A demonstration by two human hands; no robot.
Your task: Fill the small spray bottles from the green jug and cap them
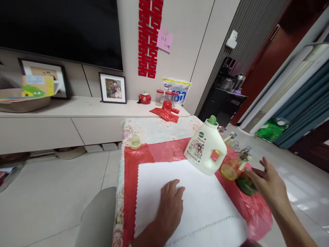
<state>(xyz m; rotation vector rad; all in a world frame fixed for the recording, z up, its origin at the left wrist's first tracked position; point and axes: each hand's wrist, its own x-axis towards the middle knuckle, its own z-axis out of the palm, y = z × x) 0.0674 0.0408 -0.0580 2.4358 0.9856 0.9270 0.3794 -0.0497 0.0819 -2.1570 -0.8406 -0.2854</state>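
My left hand (171,206) rests palm down on a white sheet (203,199) with a scalloped edge, fingers loosely apart and holding nothing. On the right, my right hand (269,181) hovers with its fingers spread beside a dark green container (246,184) and a yellowish pump bottle (230,171). It appears to hold nothing; contact with the green container cannot be made out. A pale green detergent jug (204,147) stands upright at the sheet's far edge, its green spout (212,119) uncovered. A pale translucent cap (135,142) sits at the far left.
Red plastic film (133,178) lies under the sheet on a floral tablecloth (144,130). More pump bottles stand behind the jug. On the low cabinet (89,109) behind are red-lidded jars (159,97), a crumpled red wrapper (167,112), a white-and-blue bag (177,90) and framed photos.
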